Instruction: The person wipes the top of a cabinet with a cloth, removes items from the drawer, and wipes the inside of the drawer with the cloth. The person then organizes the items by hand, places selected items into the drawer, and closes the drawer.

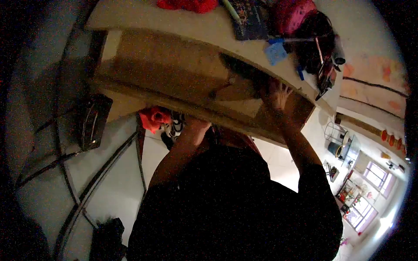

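Observation:
A long wooden drawer (165, 98) stands pulled out below a pale tabletop (130, 15). Inside its right end is my right hand (281, 93), with the fingers spread, beside a dark item (244, 71) lying against the far side. Nothing shows in its grip. My left hand (198, 129) is at the drawer's near edge, below the front board; its fingers are mostly hidden there. A red cloth-like thing (154, 118) hangs to the left of my left wrist.
On the tabletop are a red item (187, 4), a blue piece (275, 53), a pink bag (296, 15) and dark clutter. A black box-like object (96, 122) is at the left, near metal bars. Shelves and windows (376, 174) show at the far right.

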A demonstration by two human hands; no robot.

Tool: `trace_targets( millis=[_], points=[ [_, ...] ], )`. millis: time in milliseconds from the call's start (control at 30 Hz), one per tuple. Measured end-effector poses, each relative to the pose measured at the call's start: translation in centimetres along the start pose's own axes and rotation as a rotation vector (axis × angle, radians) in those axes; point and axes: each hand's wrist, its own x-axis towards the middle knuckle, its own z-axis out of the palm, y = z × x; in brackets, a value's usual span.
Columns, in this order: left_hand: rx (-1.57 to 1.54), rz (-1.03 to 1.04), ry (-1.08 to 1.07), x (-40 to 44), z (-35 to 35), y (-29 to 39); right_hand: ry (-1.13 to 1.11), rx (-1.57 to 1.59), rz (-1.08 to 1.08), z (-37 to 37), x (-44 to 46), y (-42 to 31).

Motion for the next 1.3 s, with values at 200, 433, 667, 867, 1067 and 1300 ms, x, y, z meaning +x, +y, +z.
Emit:
trace_targets(
  millis=[200, 433, 667, 867, 1067, 1300],
  points=[
    [-0.016, 0.153, -0.305, 6.6, -5.8, -4.7, 0.058, 0.024, -0.001, 2.0, 5.9, -2.0],
    [-0.139, 0.149, -0.28, 6.1, -4.6, -3.2, 0.115, 0.168, -0.132, 2.9, 12.9, -4.7],
    [-0.188, 0.184, -0.299, 5.3, -3.9, -3.2, 0.014, 0.075, -0.088, 0.9, 0.8, 2.0],
    [-0.234, 0.106, -0.348, 5.9, -3.7, -3.9, -0.011, -0.02, 0.08, 1.2, -0.1, 2.0],
    [-0.267, -0.015, -0.382, 5.8, -3.8, -4.1, 0.048, 0.01, 0.025, 4.0, 14.0, -6.3],
    [-0.232, -0.063, -0.404, 5.0, -4.8, -3.5, 0.166, 0.193, -0.084, 5.6, 33.5, -19.2]
  ],
)
